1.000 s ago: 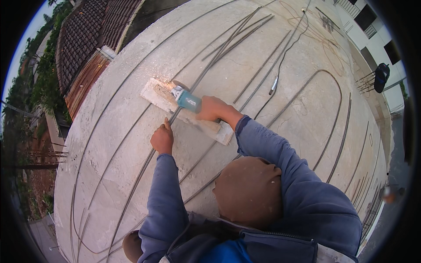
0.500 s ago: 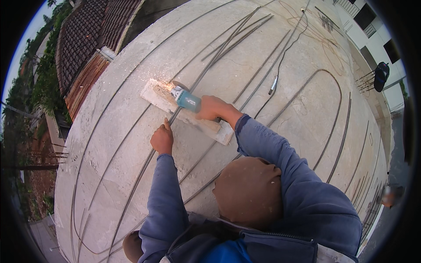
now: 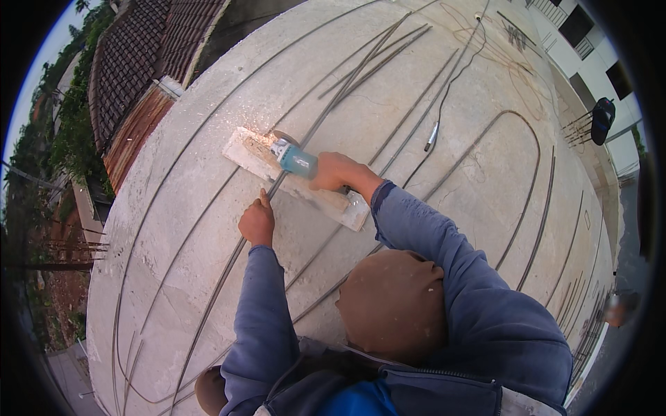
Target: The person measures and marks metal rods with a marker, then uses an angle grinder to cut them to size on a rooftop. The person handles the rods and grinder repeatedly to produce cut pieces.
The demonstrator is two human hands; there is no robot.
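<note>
My right hand [image 3: 334, 171] is closed round the body of a teal angle grinder [image 3: 300, 161]. Its cutting disc [image 3: 285, 137] throws orange sparks up and to the left, over the far end of a pale wooden board [image 3: 243, 148]. Steel rebar rods [image 3: 220, 284] run diagonally across that board, under the grinder. Just nearer than the board, my left hand [image 3: 257, 222] is wrapped round the rebar, its thumb or a finger pointing along the rod. Where the disc meets the steel is hard to make out among the sparks.
More rebar lies over the concrete slab [image 3: 187, 229], including a bent rod [image 3: 531, 125] at right. A black cable with a silver connector [image 3: 433, 133] lies beyond my right hand. Tangled wire [image 3: 513, 69] is at the far right. Past the slab's left edge is a tiled roof [image 3: 128, 62].
Both hands keep their places on the grinder and the rebar. The spray of sparks has shifted slightly; little else differs.
</note>
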